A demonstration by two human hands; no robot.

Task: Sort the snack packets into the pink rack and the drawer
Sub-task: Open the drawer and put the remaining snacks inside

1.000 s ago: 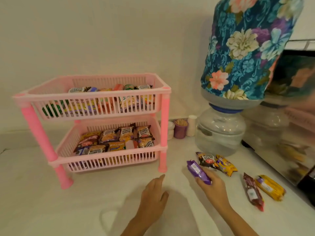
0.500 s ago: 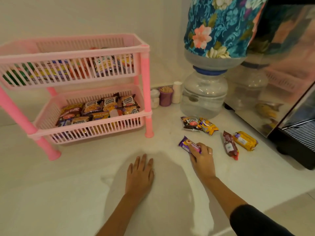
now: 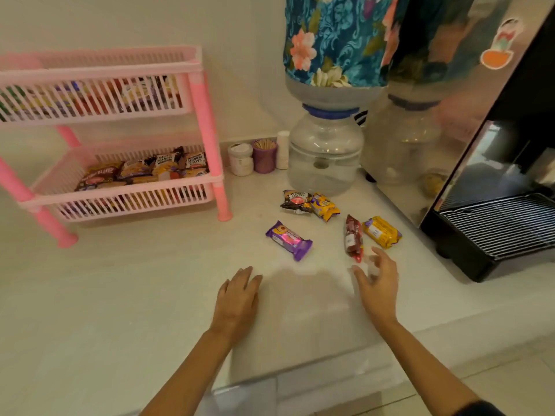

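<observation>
A two-tier pink rack (image 3: 204, 121) stands at the left on the white counter, both tiers holding several snack packets. Loose on the counter lie a purple packet (image 3: 289, 240), a dark brown packet (image 3: 295, 202) touching a yellow one (image 3: 325, 206), a maroon packet (image 3: 353, 238) and another yellow packet (image 3: 381, 232). My left hand (image 3: 237, 298) rests flat on the counter, holding nothing. My right hand (image 3: 379, 280) hovers with fingers spread just in front of the maroon packet, empty. No drawer is clearly visible.
A water dispenser bottle (image 3: 326, 151) with a floral cover stands behind the packets. Small jars and a toothpick holder (image 3: 264, 156) sit by the wall. A black appliance with a grille (image 3: 495, 229) is at the right. The counter edge (image 3: 300, 376) runs below my arms.
My right hand let go of the purple packet, which now lies on the counter, and moved right toward the maroon packet. The view tilted down and shifted.
</observation>
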